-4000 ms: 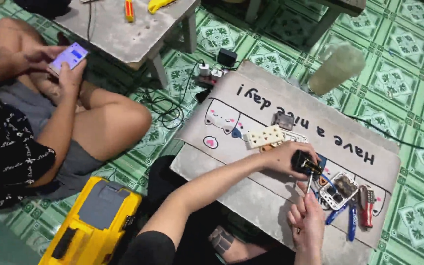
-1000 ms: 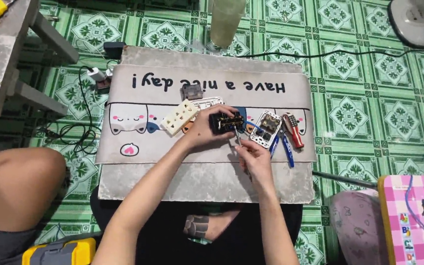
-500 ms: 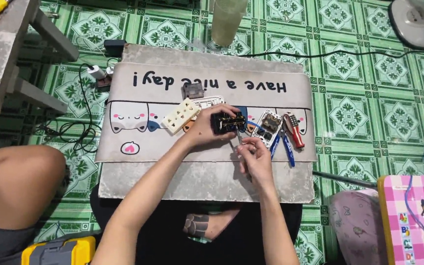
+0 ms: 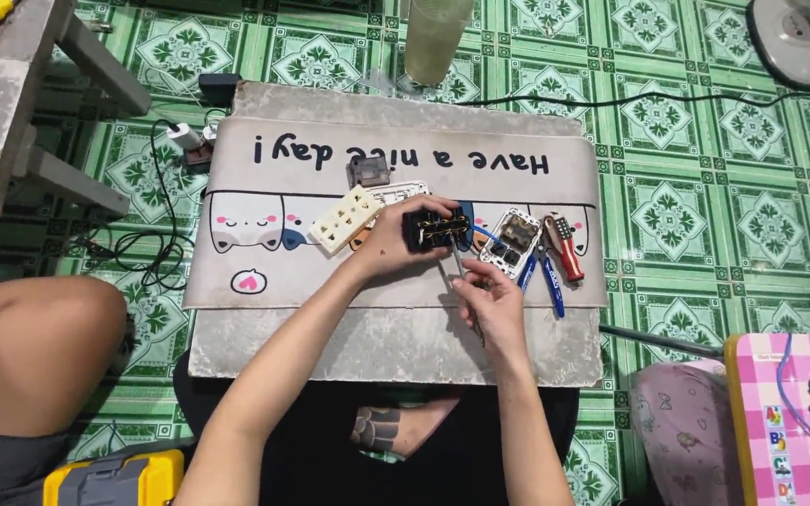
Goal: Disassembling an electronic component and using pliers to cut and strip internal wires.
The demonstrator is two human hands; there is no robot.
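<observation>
My left hand (image 4: 394,245) grips a small black socket module (image 4: 435,228), holding it just above the low grey table (image 4: 386,342) with its cartoon mat (image 4: 264,272). My right hand (image 4: 491,300) is closed on a thin screwdriver (image 4: 459,267) whose tip points up into the module. A cream multi-socket strip (image 4: 345,219) lies left of my left hand. An opened white socket housing (image 4: 510,241) lies just right of the module.
Blue-handled pliers (image 4: 547,281) and a red-handled tool (image 4: 564,245) lie right of the housing. A small dark part (image 4: 367,172) sits behind. A pale cylinder (image 4: 435,37), a fan base (image 4: 799,37), another person's knee (image 4: 30,347), a yellow case (image 4: 114,478) and a pink toy (image 4: 789,412) surround the table.
Four seconds ago my view was tilted with a person holding a phone at left. In the last second my hands barely moved, the screwdriver staying at the black module.
</observation>
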